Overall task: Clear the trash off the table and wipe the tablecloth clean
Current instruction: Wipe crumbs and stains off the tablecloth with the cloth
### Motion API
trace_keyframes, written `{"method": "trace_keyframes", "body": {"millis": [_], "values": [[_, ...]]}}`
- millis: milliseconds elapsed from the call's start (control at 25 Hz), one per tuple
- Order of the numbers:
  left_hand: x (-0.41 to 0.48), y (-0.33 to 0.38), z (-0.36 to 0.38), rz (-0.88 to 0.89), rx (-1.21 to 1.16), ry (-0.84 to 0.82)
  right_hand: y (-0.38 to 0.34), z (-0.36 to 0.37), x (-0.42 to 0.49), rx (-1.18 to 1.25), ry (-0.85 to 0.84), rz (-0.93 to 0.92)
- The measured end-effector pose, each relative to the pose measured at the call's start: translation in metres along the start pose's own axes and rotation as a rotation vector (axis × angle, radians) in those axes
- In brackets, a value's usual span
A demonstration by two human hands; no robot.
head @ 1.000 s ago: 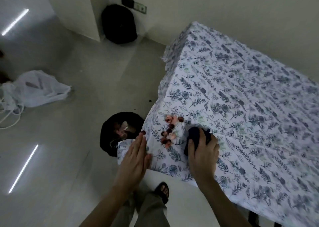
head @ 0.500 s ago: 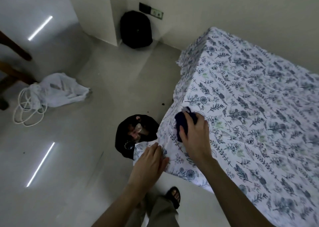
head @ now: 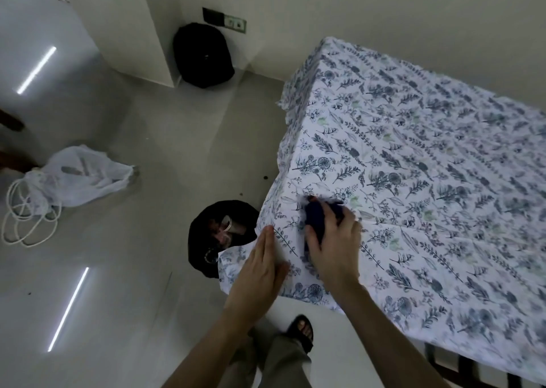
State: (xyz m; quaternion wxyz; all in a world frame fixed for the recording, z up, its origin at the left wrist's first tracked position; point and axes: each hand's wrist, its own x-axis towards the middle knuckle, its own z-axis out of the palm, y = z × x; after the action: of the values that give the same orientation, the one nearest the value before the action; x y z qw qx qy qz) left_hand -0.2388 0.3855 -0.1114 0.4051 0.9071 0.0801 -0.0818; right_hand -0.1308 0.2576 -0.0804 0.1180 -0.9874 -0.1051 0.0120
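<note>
Tablecloth of white cotton printed with blue-grey leaves and flowers covers the table, and its near-left corner lies under both hands. Right hand presses a dark navy wiping cloth onto that corner, fingers curled over it and thumb clamped along its left side (the bunched cloth pokes out beyond the fingertips). Left hand lies flat just left of it, fingers straight and pressed together, pinning the fabric at the table edge. Beyond those fingertips, down on the grey floor, stands a round bin lined with a black bag, with pale rubbish inside. Farther left lies a crumpled white plastic bag.
</note>
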Motion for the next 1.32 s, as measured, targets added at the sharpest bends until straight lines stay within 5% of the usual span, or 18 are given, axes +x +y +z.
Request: {"method": "trace_keyframes", "body": {"millis": [240, 440, 600, 920, 1160, 1320], "values": [[0.000, -0.001, -0.009, -0.034, -0.013, -0.060, -0.001, -0.011, -0.007, 0.036, -0.132, -0.359], [-0.004, 0.002, -0.011, -0.073, -0.032, -0.076, 0.068, -0.024, 0.018, -0.020, 0.033, -0.034], [-0.003, -0.002, -0.012, -0.069, 0.019, -0.089, 0.029, -0.009, 0.050, -0.045, 0.043, 0.061], [-0.008, -0.013, -0.012, 0.019, 0.168, -0.105, -0.066, 0.002, 0.011, 0.195, -0.162, -0.389], [-0.013, -0.019, -0.009, -0.066, 0.057, -0.154, 0.030, -0.019, -0.022, 0.086, 0.026, -0.030], [-0.016, -0.016, -0.010, -0.098, 0.050, -0.167, 0.007, -0.007, -0.039, 0.104, 0.003, 0.048]]}}
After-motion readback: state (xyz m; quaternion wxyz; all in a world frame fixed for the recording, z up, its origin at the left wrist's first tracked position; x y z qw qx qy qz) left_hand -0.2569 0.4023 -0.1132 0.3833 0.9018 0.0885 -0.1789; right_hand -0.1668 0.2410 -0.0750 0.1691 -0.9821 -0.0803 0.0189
